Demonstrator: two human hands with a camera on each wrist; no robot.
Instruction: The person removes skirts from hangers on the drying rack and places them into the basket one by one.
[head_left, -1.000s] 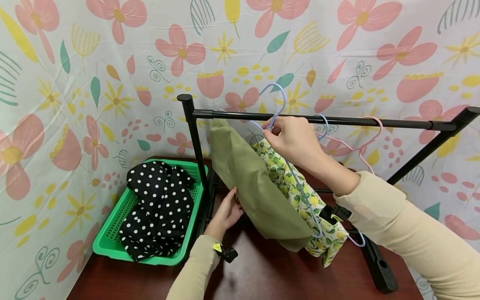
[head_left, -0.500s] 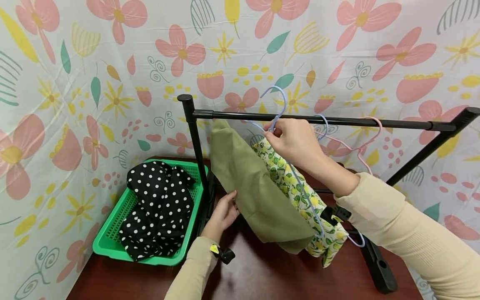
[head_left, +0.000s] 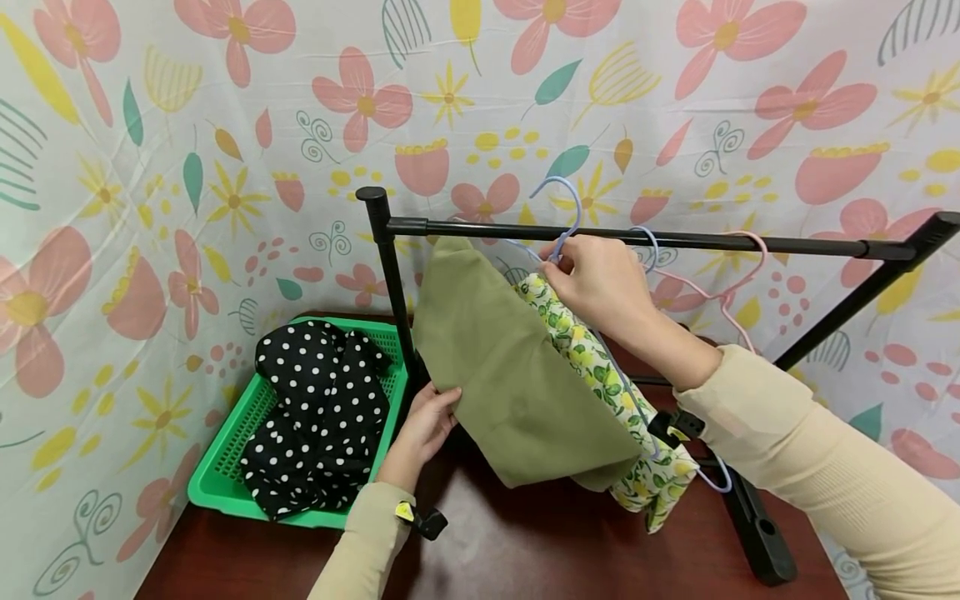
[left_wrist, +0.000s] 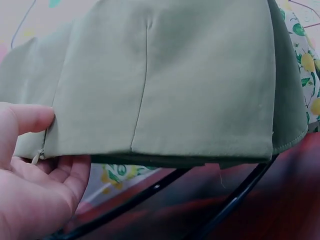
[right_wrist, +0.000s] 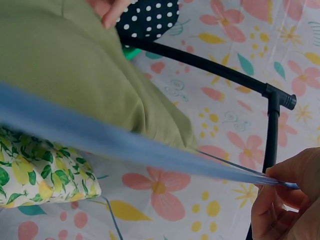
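Note:
My right hand (head_left: pixel 603 279) pinches the neck of a light blue clothes hanger (head_left: pixel 578 208), its hook standing above the black rack bar (head_left: pixel 480 230). One hanger arm crosses the right wrist view, blurred. An olive green garment (head_left: pixel 510 367) hangs slanted from the upper left part of the hanger. My left hand (head_left: pixel 426 425) pinches its left edge, thumb in front and fingers behind. In the left wrist view a small zip pull (left_wrist: pixel 36 158) sits at that edge, and a stitched dart runs up the cloth. Behind it hangs a lemon-print garment (head_left: pixel 573 337).
A green basket (head_left: pixel 206 483) with a black polka-dot garment (head_left: pixel 318 425) stands left of the rack on the brown table (head_left: pixel 510 550). Another blue hanger hook (head_left: pixel 651 242) and a pink hanger (head_left: pixel 729 304) hang on the bar. Flower-print cloth (head_left: pixel 262 125) lines the back.
My left hand has moved left and slightly down, drawing the olive garment's edge outward so more cloth spreads flat. My right hand and the blue hanger have shifted slightly right.

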